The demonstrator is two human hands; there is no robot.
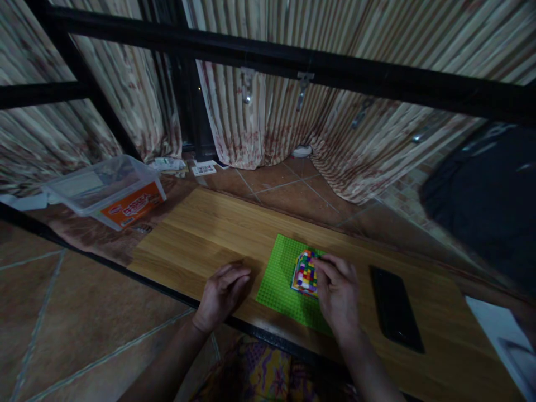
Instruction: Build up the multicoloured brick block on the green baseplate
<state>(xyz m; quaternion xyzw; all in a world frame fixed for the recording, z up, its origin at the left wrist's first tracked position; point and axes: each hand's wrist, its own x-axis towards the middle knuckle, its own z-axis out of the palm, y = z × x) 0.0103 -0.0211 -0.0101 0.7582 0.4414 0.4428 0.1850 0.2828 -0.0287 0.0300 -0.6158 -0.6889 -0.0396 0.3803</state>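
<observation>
A block of small multicoloured toy bricks (305, 272) stands on a bright green studded baseplate (274, 276). My right hand (338, 285) reaches over the right side of the block, thumb and forefinger pinched at its upper right edge. Those fingertips touch or nearly touch the bricks; whatever is between them is too small or hidden to name. Just left of the baseplate, my left hand (224, 293) is loosely curled near the table's front edge, fingers together, with nothing visible in it.
The wooden table (201, 223) also carries a black phone-like slab (397, 307) right of my right hand. White paper (500, 329) lies at the far right. On the floor at left sits a clear plastic bin (104, 190) with an orange label. Striped curtains (285, 111) hang behind dark bars.
</observation>
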